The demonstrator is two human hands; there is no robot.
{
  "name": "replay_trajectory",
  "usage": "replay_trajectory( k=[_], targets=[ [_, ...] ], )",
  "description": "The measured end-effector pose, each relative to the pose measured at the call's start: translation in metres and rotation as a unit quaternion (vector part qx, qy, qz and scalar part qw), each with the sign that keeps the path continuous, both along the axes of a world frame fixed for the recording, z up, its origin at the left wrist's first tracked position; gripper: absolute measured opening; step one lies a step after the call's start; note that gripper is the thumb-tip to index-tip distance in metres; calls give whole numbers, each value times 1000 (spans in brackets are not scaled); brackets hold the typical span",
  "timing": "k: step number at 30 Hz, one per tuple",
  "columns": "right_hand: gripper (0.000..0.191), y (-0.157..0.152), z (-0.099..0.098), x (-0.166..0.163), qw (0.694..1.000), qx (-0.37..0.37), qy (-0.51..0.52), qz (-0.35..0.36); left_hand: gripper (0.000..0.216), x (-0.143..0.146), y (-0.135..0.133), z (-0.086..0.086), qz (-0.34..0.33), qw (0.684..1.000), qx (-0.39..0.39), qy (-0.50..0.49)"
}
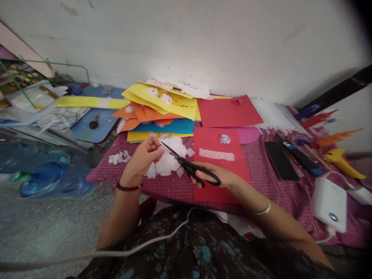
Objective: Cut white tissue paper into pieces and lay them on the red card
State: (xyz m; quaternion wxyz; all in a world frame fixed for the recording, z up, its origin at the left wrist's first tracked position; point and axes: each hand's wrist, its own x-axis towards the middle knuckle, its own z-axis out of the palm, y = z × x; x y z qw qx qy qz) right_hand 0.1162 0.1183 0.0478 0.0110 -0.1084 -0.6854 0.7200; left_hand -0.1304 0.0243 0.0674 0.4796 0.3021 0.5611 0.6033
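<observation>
My right hand (216, 174) has its fingers through the handles of black scissors (182, 161), whose blades are parted and point up and left. Close to the blade tips, my left hand (143, 157) is closed, thumb against fingers; whatever it pinches is too small or hidden to make out. Beneath both hands lies a loose pile of white tissue paper pieces (168, 162). To the right, a red paper sheet (205, 135) carries a white paper strip (216, 155) and a small crumpled whitish paper flower (224, 138).
Yellow decorated sheets (177, 101), orange sheets (145, 112) and another red sheet (229, 110) lie near the wall. Right are a phone (280, 161), a white power bank (329, 203) and a yellow glue gun (343, 161). Blue water bottles (55, 180) lie at left; a white cable (139, 248) crosses my lap.
</observation>
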Motion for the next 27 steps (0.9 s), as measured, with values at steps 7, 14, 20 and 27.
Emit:
replay_trajectory(
  k=[7, 14, 20, 27],
  targets=[
    [50, -4, -1, -3, 1000, -18, -8, -18, 38, 0, 0, -2, -6, 1000, 3, -1],
    [53, -3, -5, -5, 999, -40, 10, -24, 36, -5, 0, -8, -11, 1000, 8, 4],
    [58, 4, -20, -8, 993, -78, 82, 28, 43, -8, 1, -9, -7, 1000, 15, -1],
    [67, 1, -23, -16, 979, -174, 97, 44, 22, -7, 11, -8, -28, 999, -6, 41]
  ],
)
